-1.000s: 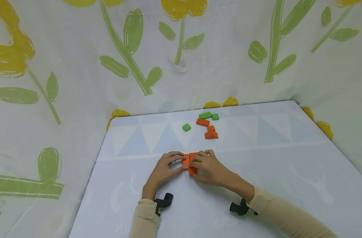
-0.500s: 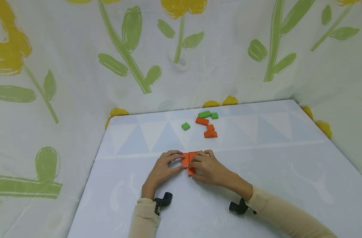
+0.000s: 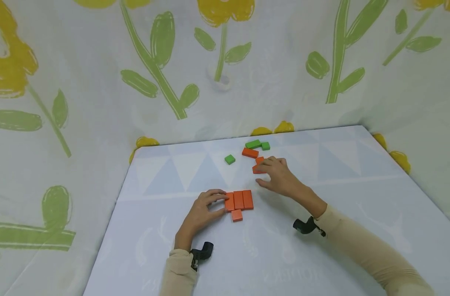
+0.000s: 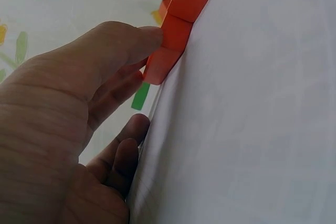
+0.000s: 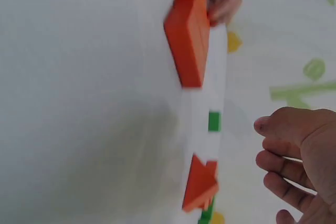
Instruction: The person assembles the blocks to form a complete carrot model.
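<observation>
Resting left hand: thumb and finger pinch the orange block row.
Right hand: relaxed, over orange wedge.

You sit at a small staged play corner, not a lived-in room: a pale table cover printed with triangles, a flower-print cloth hung on all sides as backdrop, and toy blocks scattered about.
</observation>
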The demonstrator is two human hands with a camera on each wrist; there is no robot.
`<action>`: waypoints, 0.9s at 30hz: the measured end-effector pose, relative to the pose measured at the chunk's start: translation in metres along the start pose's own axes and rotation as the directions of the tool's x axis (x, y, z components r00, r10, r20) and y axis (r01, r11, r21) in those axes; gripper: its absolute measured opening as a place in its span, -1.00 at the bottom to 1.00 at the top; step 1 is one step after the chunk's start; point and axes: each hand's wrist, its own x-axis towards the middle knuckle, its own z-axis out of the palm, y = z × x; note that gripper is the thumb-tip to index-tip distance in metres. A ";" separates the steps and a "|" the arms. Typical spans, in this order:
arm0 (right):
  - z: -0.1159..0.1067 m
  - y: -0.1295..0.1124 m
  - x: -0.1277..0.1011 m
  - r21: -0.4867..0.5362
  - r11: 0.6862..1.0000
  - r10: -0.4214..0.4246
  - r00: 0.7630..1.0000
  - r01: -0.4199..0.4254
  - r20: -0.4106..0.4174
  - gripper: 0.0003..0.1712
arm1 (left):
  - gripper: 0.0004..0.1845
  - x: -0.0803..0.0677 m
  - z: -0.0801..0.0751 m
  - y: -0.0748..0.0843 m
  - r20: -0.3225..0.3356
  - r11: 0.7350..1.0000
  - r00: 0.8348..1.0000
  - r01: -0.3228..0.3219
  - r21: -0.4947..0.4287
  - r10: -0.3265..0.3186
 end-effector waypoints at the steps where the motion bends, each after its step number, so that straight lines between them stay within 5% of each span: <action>1: -0.002 0.006 0.004 0.004 1.000 0.016 1.000 -0.016 0.006 -0.63 | -0.61 0.000 0.000 -0.001 0.002 1.000 1.000 0.005 0.000 -0.005; 12: -0.007 0.064 0.036 0.000 0.989 0.147 0.984 -0.148 0.096 -0.58 | -0.61 -0.001 0.002 -0.007 -0.013 1.000 1.000 -0.013 -0.010 0.012; 27: 0.007 0.083 0.055 0.025 0.986 0.151 0.957 -0.162 0.247 -0.66 | -0.62 -0.002 0.001 -0.004 -0.018 1.000 1.000 -0.015 -0.003 0.015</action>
